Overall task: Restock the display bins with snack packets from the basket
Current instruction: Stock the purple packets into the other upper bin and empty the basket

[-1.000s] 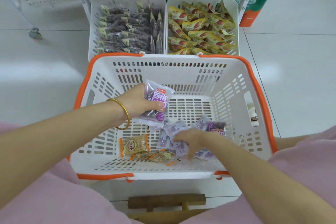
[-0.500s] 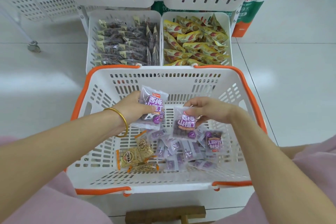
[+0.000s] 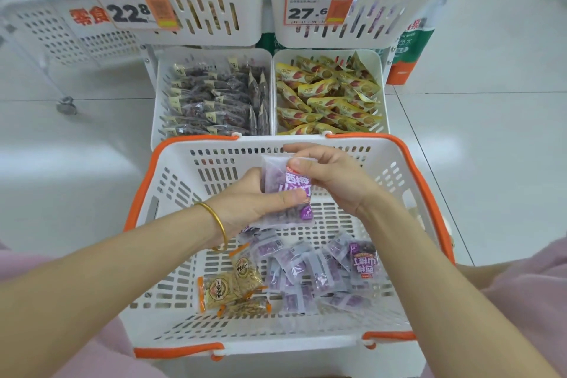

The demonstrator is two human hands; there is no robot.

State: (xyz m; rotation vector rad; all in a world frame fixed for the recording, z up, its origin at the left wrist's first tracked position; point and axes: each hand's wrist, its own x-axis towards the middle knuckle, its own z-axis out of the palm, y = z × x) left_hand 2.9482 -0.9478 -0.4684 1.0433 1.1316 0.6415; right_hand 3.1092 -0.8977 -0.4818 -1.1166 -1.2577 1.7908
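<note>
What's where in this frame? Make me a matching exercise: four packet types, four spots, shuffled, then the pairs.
Packets
1. yellow packets
2. dark packets
3. tan orange-edged packets
4. purple packet, label upright

Spots
a. floor of the basket, left side
b. lower-right bin
c. pinched between left hand and right hand
d. lower-left bin

Pairs: 1-b, 2-d, 3-a, 4-c

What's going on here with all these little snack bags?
A person is sorting snacks over a white basket. The left hand and right hand together grip a bunch of purple packets above it. Loose purple packets and a few orange-edged packets lie on the basket floor. The display bins ahead already hold snacks.
</note>
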